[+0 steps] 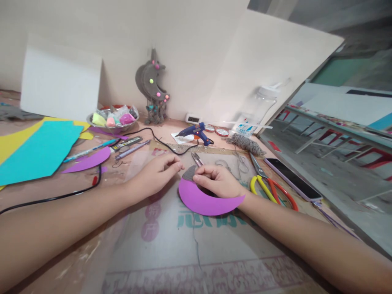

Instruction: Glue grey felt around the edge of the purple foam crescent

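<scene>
A purple paper crescent [211, 204] is held in my right hand [222, 179], thumb and fingers pinched at its upper left part. Grey yarn [190, 173] covers that end of the crescent in a tight band. Just to the left, my left hand [161, 173] is raised with fingers curled and the thumb against them; whatever lies between them is hidden. Below the crescent a thin grey strand [196, 245] runs across the printed plastic mat [147, 261]. Small pliers or scissors [197, 159] lie behind my right hand, partly covered.
Behind are a blue glue gun [196, 131], a yarn skein [246, 143] and a bowl [114, 125] of coloured clay. Scissors [260, 171] and a phone [292, 179] lie right; turquoise paper [43, 151] and another purple crescent [90, 160] left. A decorated grey moon [150, 81] stands against the wall.
</scene>
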### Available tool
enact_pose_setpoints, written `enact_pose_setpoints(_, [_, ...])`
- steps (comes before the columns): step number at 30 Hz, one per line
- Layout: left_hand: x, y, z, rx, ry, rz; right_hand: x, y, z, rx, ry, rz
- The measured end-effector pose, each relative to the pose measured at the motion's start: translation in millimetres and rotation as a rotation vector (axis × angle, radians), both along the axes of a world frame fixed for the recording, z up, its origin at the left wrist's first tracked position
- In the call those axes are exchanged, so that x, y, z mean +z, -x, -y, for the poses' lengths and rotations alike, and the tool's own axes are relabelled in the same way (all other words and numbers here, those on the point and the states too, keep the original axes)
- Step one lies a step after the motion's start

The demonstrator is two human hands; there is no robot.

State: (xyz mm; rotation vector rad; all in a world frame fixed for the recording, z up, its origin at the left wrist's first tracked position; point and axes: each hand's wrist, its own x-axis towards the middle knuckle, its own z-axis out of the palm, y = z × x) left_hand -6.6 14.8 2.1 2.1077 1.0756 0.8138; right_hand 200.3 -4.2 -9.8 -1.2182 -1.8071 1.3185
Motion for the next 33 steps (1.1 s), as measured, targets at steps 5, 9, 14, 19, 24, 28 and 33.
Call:
enact_pose_setpoints(5, [1.0, 0.7, 0.3, 0.048, 0.008, 0.042, -0.2, 0.1, 0.6, 0.0, 0.009, -0.007])
enact_pose_setpoints(9, [-1.0, 0.3, 0.1, -0.082, 0.081, 0.015, -0.3, 0.0, 0.1, -0.003, 0.001, 0.022])
enact_pose_setpoints(14, [-4.0, 0.4, -1.7, -0.104, 0.052, -0.048, -0.6, -0.1, -1.1, -0.001, -0.025, 0.075])
enact_pose_setpoints(19, [-6.9, 1.3, -2.6, -0.169, 0.09, -0.016, -4.3, -2.1, -2.8, 0.031, -0.047, 0.116])
enact_pose_setpoints(24, [-7.0, 1.2, -2.1, -0.172, 0.113, -0.037, -2.1, -0.5, -2.6, 0.047, -0.078, 0.088])
enact_pose_setpoints(28, [-5.2, 0.7, -0.8, -0.196, 0.115, -0.064, 0.5, 1.0, -1.4, 0.046, -0.058, 0.078])
enact_pose_setpoints(33, [-4.0, 0.0, -1.0, -0.218, 0.089, -0.06, -0.6, -0.1, -1.7, 0.058, -0.055, 0.097])
